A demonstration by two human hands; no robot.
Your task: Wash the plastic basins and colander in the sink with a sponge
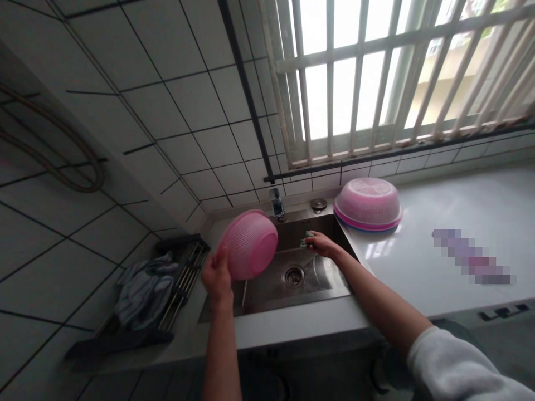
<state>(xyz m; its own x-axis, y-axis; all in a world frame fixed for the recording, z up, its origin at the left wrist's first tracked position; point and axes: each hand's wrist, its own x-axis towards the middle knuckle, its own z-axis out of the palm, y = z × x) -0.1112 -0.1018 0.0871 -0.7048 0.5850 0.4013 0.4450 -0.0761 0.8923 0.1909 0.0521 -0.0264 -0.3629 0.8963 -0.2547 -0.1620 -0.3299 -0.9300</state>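
My left hand point(217, 274) grips the rim of a pink plastic colander point(251, 245), which is tilted on its side above the left part of the sink point(321, 278). In my right hand point(321, 244), over the back right of the basin, is a small green cloth or scrubber point(308, 238); its exact kind is hard to make out. My right fingers are closed around it. Beneath and between the hands, the sink's drain point(293, 275) shows. Behind the colander stands the faucet point(276, 204).
Overturned pink basins point(368, 204) are stacked right of the sink. A round metal strainer lid point(319, 204) lies behind it. On the left, a grey cloth point(146, 289) hangs over a dark rack point(184, 284). A blurred-out item point(472, 256) lies on the white counter point(418, 223).
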